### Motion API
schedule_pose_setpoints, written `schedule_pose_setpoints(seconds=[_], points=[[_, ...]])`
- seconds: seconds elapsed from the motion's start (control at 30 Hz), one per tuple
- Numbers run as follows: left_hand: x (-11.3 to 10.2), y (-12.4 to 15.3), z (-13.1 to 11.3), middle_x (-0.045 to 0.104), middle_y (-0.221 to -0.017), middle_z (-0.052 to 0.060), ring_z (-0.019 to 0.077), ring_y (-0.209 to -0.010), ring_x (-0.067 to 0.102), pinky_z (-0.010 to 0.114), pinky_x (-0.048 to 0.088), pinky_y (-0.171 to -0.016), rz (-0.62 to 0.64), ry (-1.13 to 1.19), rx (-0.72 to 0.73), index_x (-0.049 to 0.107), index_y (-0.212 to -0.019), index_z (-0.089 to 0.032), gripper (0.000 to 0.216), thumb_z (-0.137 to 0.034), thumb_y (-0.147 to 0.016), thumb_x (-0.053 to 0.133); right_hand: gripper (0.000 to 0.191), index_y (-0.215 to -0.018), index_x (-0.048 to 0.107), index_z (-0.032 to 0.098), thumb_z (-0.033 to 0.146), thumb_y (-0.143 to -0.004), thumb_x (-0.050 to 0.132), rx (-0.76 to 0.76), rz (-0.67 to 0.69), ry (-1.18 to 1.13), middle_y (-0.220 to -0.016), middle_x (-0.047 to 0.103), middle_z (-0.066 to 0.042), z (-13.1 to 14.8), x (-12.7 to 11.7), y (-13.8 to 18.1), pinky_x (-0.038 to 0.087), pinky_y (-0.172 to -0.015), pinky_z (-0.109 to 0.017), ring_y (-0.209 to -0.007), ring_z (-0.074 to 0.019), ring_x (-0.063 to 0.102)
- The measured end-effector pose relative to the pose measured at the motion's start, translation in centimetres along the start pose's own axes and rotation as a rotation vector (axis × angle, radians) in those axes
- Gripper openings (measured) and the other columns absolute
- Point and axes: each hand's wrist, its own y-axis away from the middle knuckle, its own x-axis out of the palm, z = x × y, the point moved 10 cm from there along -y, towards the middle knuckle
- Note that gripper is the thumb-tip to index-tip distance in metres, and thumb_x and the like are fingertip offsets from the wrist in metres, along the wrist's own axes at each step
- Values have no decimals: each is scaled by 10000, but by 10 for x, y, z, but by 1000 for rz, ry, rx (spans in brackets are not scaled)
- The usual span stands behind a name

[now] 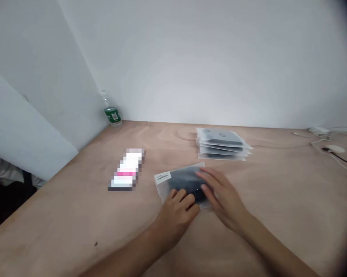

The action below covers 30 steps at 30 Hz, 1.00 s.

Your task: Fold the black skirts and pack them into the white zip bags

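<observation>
A flat frosted plastic packet [181, 184] lay on the plywood tabletop [75, 231], near the front of the work area, a dark object showing through it and a small white label [163, 176] at its far left corner. Both hands were on it. The left hand [176, 215] sat at the packet's near edge, half closed, fingers [181, 198] curled and resting on top of the plastic; whether it had a firm grip could not be told from this view. The right hand [223, 196] lay at the packet's right side, much more open, fingers [205, 177] extended and slightly spread, their tips over the dark middle, with no pinch visible. Just beyond, toward the wall, stood a neat stack of similar packets [221, 144], slightly fanned at the edges. To the left of the hands lay a pixelated item [126, 170], white with a pink band, too obscured to identify. A plastic water bottle with a green label [111, 113] stood in the far left corner against the white wall [208, 65]. White cables and a small charger [319, 130] lay at the far right of the table, beside a pale round object [336, 149].
</observation>
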Motion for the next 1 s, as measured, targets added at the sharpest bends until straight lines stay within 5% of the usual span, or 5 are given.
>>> schedule_pose_setpoints(seconds=[0.17,0.37,0.5,0.67,1.0], points=[[-5,27,-1,600,-885,37,161,-798,492,310,402,-705,18,73,66,555,-831,-172,155,-140,-884,413,492,-1349,339,341,469,-876,385,-142,296,236,-1415,362,-50,1,72,-14,236,-945,-644,-1289,-373,249],[-26,69,38,619,-836,27,159,-753,551,287,446,-683,-84,285,-326,545,-891,-212,92,-172,-834,485,707,-1359,315,342,671,-746,442,-109,228,306,-1416,342,-119,-4,67,0,121,-885,-745,-1261,-458,241],[-15,99,84,591,-664,-29,153,-583,562,263,432,-546,-104,491,-857,441,-994,-217,205,-332,-830,486,350,-1219,494,268,345,-883,439,-401,152,165,-1259,536,-74,42,61,13,156,-1012,-583,-1203,-261,394],[2,90,77,572,-589,-62,151,-545,551,261,412,-556,-75,798,-873,382,-1108,-194,358,-345,-806,500,153,-891,614,213,330,-824,541,-687,24,42,-820,628,-12,87,53,34,386,-839,-403,-834,-169,518],[13,86,63,537,-596,-61,141,-581,534,256,392,-580,-83,1131,-933,277,-1236,-191,449,-366,-854,435,186,-659,572,192,115,-817,510,-741,-130,107,-633,538,13,101,38,40,332,-543,-283,-607,-122,433]])
